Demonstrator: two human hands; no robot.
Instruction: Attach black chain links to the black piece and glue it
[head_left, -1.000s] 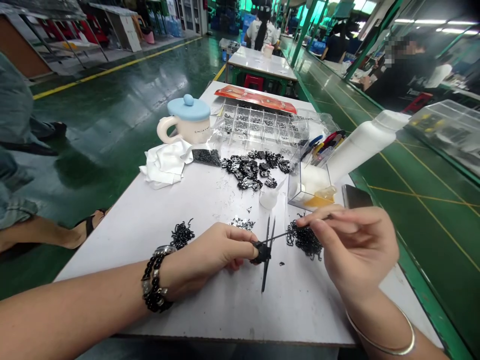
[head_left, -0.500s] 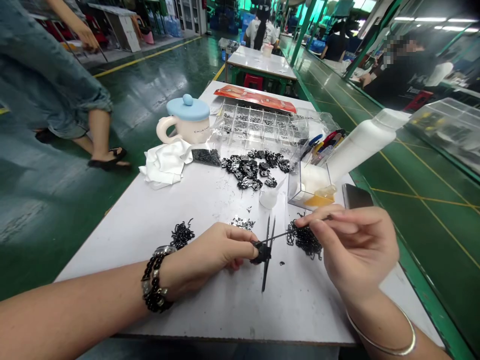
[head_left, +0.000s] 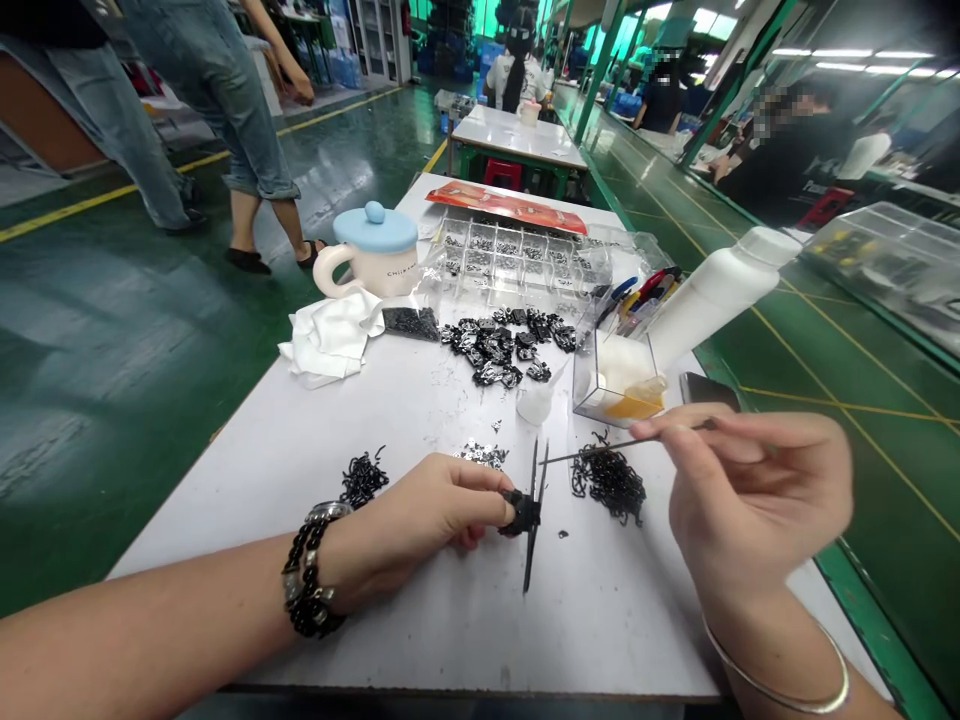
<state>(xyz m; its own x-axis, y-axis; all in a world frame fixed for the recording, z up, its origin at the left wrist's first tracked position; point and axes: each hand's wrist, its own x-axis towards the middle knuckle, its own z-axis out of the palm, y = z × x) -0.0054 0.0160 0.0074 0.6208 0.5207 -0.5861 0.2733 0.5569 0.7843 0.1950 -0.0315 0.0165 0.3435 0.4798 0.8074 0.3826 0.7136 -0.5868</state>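
Observation:
Pinched between the thumb and fingers of my left hand point(head_left: 427, 505) is a small black plastic part point(head_left: 516, 512). My right hand point(head_left: 757, 485) is closed on a thin dark rod-like tool point(head_left: 600, 449), whose tip points left and sits a little above and right of the part. Dark tweezers point(head_left: 529, 560) lie on the table, just beside the part. Small black curved pieces form one pile point(head_left: 611, 482) near my right hand and a smaller pile point(head_left: 364, 478) behind my left wrist. Tiny silvery pieces point(head_left: 484, 456) lie between them.
Several black assemblies point(head_left: 491, 345) lie mid-table, before a clear compartment tray point(head_left: 517, 262). A lidded mug point(head_left: 382, 260) and white cloth point(head_left: 330, 335) stand left. Right are a small white dropper bottle point(head_left: 535, 403), a clear pen box point(head_left: 619, 385) and a white bottle point(head_left: 720, 290). People walk past left.
My right hand has moved right, drawing the rod-like tool's tip away from the black part. My left hand stays nearly in place. A person on the left walked further right, and another came into view.

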